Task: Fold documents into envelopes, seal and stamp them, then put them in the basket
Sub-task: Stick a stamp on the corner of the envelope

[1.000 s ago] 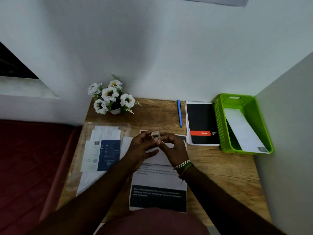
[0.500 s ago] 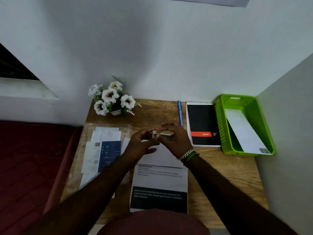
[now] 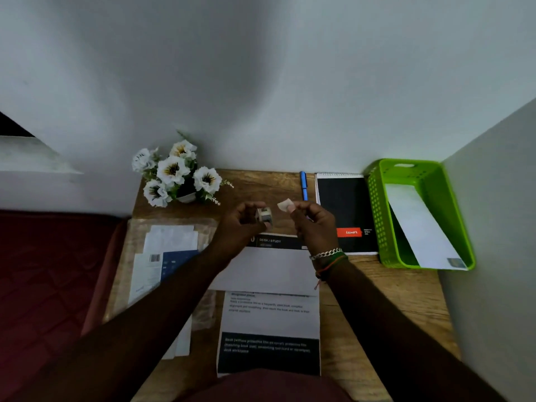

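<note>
My left hand (image 3: 242, 224) holds a small roll of stamps (image 3: 265, 215) above the desk. My right hand (image 3: 314, 224) pinches a single pale stamp (image 3: 284, 205) between its fingertips, a little to the right of the roll. Below both hands a white envelope (image 3: 269, 272) lies across a printed document (image 3: 269, 329). The green basket (image 3: 377, 216) stands at the right with one white envelope (image 3: 420, 230) leaning inside it.
A pot of white flowers (image 3: 177, 175) stands at the back left. A blue pen (image 3: 303, 185) and a black notebook (image 3: 342, 204) lie behind my right hand. A clear packet of envelopes (image 3: 165, 256) lies at the left. A wall closes the right side.
My hands have drawn apart: the right hand has pulled a stamp off the roll that the left hand holds. Both hands are a little higher and farther from me.
</note>
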### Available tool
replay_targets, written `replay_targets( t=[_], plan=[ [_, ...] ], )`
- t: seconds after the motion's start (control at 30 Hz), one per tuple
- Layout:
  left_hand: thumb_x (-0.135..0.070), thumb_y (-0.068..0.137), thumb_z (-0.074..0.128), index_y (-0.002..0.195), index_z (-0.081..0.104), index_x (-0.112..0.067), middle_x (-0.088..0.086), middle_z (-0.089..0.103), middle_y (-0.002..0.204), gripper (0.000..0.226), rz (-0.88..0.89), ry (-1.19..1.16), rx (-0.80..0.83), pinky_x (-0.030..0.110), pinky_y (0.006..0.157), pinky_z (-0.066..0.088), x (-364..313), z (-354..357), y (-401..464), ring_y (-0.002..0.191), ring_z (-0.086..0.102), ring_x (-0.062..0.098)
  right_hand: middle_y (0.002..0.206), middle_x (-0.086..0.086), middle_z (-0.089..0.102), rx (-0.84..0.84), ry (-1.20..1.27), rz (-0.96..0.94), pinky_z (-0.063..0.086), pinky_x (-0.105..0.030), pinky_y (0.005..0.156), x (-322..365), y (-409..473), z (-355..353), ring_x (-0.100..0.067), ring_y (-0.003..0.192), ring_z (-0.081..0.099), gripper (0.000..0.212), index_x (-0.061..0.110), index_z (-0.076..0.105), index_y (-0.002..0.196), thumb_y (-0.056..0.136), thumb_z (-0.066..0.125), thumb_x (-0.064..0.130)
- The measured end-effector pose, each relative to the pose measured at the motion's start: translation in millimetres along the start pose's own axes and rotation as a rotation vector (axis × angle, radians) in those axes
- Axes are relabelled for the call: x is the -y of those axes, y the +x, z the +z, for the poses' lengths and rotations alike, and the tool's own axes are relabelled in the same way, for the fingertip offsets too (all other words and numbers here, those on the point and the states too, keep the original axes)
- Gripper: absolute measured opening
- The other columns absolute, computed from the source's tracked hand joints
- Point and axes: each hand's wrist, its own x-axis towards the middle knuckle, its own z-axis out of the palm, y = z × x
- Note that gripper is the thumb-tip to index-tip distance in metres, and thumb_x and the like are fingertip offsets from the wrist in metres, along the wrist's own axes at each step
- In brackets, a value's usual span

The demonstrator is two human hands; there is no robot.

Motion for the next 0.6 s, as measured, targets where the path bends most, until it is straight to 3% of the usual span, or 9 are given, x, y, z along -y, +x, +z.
replay_targets(
  t=[0.13, 0.27, 0.4, 0.5, 0.6],
  plan=[
    [-0.005, 0.075, 0.085, 0.114, 0.065, -0.017, -0.005, 0.071, 0.113, 0.045, 0.119, 0.148, -0.149, 0.019, 0.078, 0.058, 5, 5, 38, 0.101, 0.068, 0.006, 0.062, 0.008, 0.065, -0.028, 0.008, 0.033, 0.046, -0.017, 0.053, -6, 1, -13, -0.002, 0.055, 0.055, 0.01, 0.0, 0.071, 0.097, 0.091, 0.069, 0.007],
    [-0.019, 0.07, 0.084, 0.107, 0.067, -0.029, -0.007, 0.067, 0.108, 0.041, 0.316, 0.658, -0.252, 0.037, 0.088, 0.055, 14, 1, 73, 0.099, 0.065, 0.015, 0.062, 0.001, 0.066, -0.02, 0.015, 0.075, 0.049, -0.021, 0.053, -12, -2, -21, -0.007, 0.054, 0.057, 0.004, 0.005, 0.069, 0.093, 0.093, 0.066, 0.007],
    [-0.034, 0.073, 0.075, 0.119, 0.065, -0.033, 0.004, 0.059, 0.118, 0.047, 0.29, 1.035, -0.18, 0.048, 0.098, 0.047, 9, 5, 91, 0.113, 0.055, 0.031, 0.068, -0.004, 0.069, -0.032, -0.019, 0.115, 0.049, -0.021, 0.053, -20, -2, -27, -0.011, 0.056, 0.059, 0.011, 0.003, 0.07, 0.097, 0.093, 0.068, 0.012],
    [-0.036, 0.076, 0.075, 0.127, 0.062, -0.033, 0.007, 0.055, 0.126, 0.052, 0.243, 1.145, -0.134, 0.05, 0.102, 0.043, 8, 8, 95, 0.121, 0.047, 0.035, 0.068, -0.004, 0.07, -0.037, -0.024, 0.113, 0.048, -0.02, 0.052, -20, -4, -27, -0.011, 0.055, 0.06, 0.01, 0.003, 0.07, 0.097, 0.094, 0.067, 0.012],
    [-0.037, 0.077, 0.077, 0.139, 0.056, -0.028, 0.008, 0.05, 0.134, 0.065, 0.262, 1.087, -0.129, 0.049, 0.104, 0.042, 4, 7, 86, 0.125, 0.046, 0.034, 0.072, -0.005, 0.072, -0.018, 0.027, 0.13, 0.049, -0.02, 0.053, -15, -7, -27, -0.012, 0.056, 0.061, 0.007, 0.005, 0.069, 0.097, 0.093, 0.066, 0.011]
  ],
)
